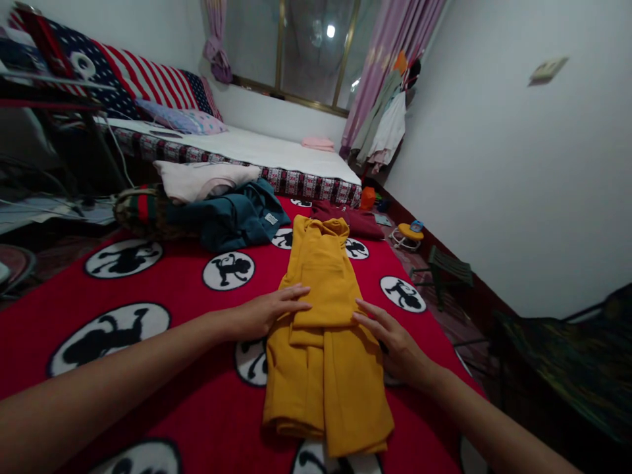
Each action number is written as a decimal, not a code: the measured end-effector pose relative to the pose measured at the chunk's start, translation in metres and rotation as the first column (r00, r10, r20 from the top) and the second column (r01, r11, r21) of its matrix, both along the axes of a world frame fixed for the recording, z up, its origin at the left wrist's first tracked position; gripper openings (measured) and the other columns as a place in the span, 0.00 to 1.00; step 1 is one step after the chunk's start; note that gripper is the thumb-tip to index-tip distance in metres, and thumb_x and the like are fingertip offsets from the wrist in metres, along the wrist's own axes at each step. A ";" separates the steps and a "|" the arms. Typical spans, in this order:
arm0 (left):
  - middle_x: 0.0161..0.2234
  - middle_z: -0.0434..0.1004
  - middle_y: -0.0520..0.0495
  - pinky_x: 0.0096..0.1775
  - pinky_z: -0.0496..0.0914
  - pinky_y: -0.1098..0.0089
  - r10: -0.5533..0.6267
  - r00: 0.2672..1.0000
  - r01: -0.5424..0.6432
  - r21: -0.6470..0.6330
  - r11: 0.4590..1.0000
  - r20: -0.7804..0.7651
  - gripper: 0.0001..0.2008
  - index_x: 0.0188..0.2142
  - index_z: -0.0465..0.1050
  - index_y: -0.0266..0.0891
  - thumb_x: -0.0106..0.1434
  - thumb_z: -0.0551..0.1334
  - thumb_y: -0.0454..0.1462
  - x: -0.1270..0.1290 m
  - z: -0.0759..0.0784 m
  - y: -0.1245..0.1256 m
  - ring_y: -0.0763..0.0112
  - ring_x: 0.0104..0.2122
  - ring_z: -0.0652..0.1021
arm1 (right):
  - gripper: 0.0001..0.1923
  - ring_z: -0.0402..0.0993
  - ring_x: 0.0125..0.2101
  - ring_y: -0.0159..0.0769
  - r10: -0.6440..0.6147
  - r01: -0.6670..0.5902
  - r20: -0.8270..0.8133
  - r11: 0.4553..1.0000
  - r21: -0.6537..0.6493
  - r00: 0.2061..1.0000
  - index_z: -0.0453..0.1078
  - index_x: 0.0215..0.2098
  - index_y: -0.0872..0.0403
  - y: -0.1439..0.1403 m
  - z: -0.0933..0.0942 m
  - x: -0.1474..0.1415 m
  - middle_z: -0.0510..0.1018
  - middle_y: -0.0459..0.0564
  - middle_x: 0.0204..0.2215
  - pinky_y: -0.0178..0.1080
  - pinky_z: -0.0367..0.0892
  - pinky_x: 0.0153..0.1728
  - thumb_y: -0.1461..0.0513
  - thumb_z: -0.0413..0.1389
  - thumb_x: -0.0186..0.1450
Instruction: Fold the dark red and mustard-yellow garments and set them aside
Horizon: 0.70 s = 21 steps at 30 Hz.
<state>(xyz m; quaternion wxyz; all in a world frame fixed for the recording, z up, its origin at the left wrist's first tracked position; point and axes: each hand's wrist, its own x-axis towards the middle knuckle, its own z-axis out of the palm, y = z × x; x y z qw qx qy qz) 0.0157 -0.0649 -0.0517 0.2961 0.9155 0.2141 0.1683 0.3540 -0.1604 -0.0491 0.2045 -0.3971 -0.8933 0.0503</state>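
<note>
A mustard-yellow hoodie [323,289] lies on the red blanket [197,355], its sides folded inward into a long narrow strip. The hood end points away from me, and two sleeve-like lengths run down toward me. My left hand [276,308] rests on the left edge near the middle of the hoodie, fingers stretched out flat. On the opposite edge, my right hand [395,342] touches the fabric with its fingers extended and slightly apart. Neither hand grips the cloth. The underside of the hoodie is hidden.
Beyond the hoodie lie a dark red garment [363,220], a teal garment [237,214] and a pale folded garment [202,179]. Further back stands a bed [276,148]. To the right are a yellow-topped stool [409,232], a folding stool [449,266] and a dark camouflage-patterned chair [577,362].
</note>
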 end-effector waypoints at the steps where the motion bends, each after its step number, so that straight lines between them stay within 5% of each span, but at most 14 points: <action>1: 0.68 0.49 0.46 0.64 0.53 0.54 -0.034 0.998 0.034 -0.014 0.999 -0.055 0.33 0.62 0.63 0.48 0.59 0.53 0.23 -0.009 0.008 -0.005 0.61 0.67 0.53 | 0.31 0.54 0.64 0.41 0.019 -0.019 0.002 1.000 0.005 1.000 0.53 0.66 0.46 0.002 0.000 -0.003 0.54 0.56 0.66 0.48 0.61 0.60 0.67 0.50 0.67; 4: 0.69 0.45 0.48 0.64 0.54 0.55 -0.096 0.981 0.091 -0.039 0.995 -0.166 0.38 0.63 0.60 0.53 0.56 0.60 0.23 -0.025 0.029 -0.016 0.58 0.67 0.51 | 0.28 0.52 0.65 0.41 0.056 -0.056 0.006 0.998 -0.019 0.998 0.55 0.65 0.45 0.013 -0.001 -0.015 0.56 0.54 0.66 0.49 0.58 0.61 0.64 0.50 0.68; 7: 0.69 0.44 0.46 0.63 0.54 0.52 -0.103 0.975 0.110 0.023 0.994 -0.199 0.41 0.63 0.60 0.55 0.52 0.66 0.26 -0.025 0.032 -0.019 0.53 0.67 0.52 | 0.25 0.49 0.66 0.41 0.058 -0.057 0.007 0.994 -0.095 0.998 0.59 0.64 0.43 0.025 -0.002 -0.024 0.57 0.51 0.66 0.51 0.53 0.62 0.62 0.50 0.69; 13: 0.60 0.68 0.48 0.62 0.49 0.43 -0.067 0.992 0.093 0.254 0.963 -0.109 0.15 0.48 0.76 0.54 0.64 0.60 0.35 -0.006 0.012 -0.022 0.51 0.64 0.60 | 0.21 0.53 0.65 0.41 0.064 -0.060 0.011 0.973 -0.224 0.998 0.65 0.59 0.44 0.028 0.011 -0.031 0.65 0.52 0.62 0.55 0.47 0.63 0.54 0.47 0.70; 16: 0.54 0.74 0.48 0.64 0.50 0.49 -0.152 0.984 0.172 0.271 0.947 -0.094 0.11 0.43 0.77 0.51 0.65 0.59 0.36 -0.002 0.020 -0.042 0.57 0.59 0.68 | 0.23 0.59 0.62 0.43 0.136 -0.127 0.014 0.954 -0.271 0.991 0.67 0.58 0.47 0.013 0.024 -0.033 0.68 0.55 0.60 0.55 0.46 0.63 0.50 0.47 0.69; 21: 0.42 0.81 0.45 0.54 0.66 0.67 -0.229 0.973 0.223 0.143 0.964 0.029 0.09 0.40 0.77 0.46 0.66 0.57 0.40 -0.006 0.043 -0.067 0.62 0.48 0.77 | 0.21 0.70 0.55 0.45 0.139 -0.147 -0.049 0.898 -0.416 0.989 0.71 0.54 0.47 -0.007 0.047 -0.039 0.76 0.54 0.52 0.50 0.55 0.60 0.50 0.53 0.66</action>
